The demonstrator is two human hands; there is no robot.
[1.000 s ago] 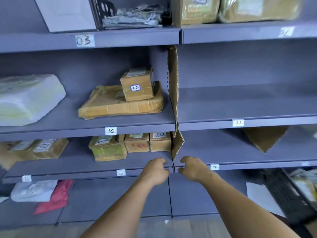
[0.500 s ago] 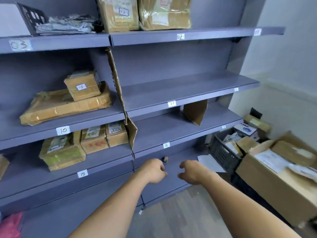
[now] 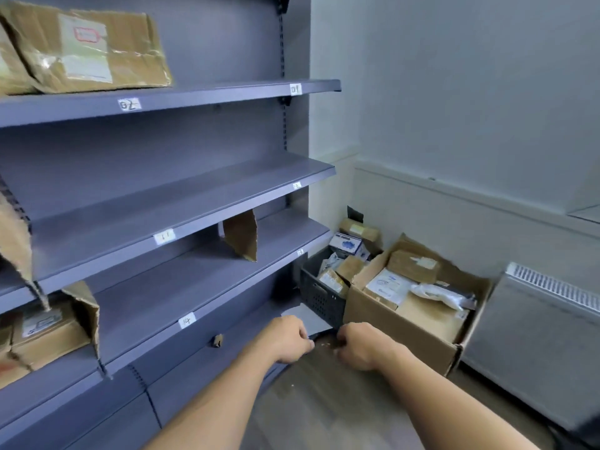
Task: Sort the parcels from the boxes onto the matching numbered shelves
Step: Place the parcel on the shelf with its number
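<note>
A: How are the fingers point(image 3: 302, 334) of the left hand point(image 3: 282, 341) held?

B: They are curled into a loose fist, and nothing is seen to be gripped. The same is observed at the right hand point(image 3: 360, 347), just beside it. Both hands are held out low, before the foot of the shelving point(image 3: 207, 196).

A: Where are the parcels found?

B: At far left, a taped brown parcel point(image 3: 48, 329) is lodged on a lower shelf, beside a torn cardboard divider point(image 3: 86, 306). Above it, a large flat parcel point(image 3: 91, 50) is laid on the top shelf, over the label 02 point(image 3: 130, 104). Further right, a second divider point(image 3: 242, 235) is stood on the shelf labelled 14 point(image 3: 187, 320), under the one labelled 11 point(image 3: 165, 236).

A: And past the shelving?

B: A black crate point(image 3: 321, 297) is set low at the shelving's right end, and small parcels are piled in it. Against its right side an open cardboard box point(image 3: 418, 329) is placed, and more parcels are heaped inside, among them a brown packet point(image 3: 412, 264) and a white bag point(image 3: 438, 295). Beside the box, a grey radiator point(image 3: 532, 329) is seen along the wall.
</note>
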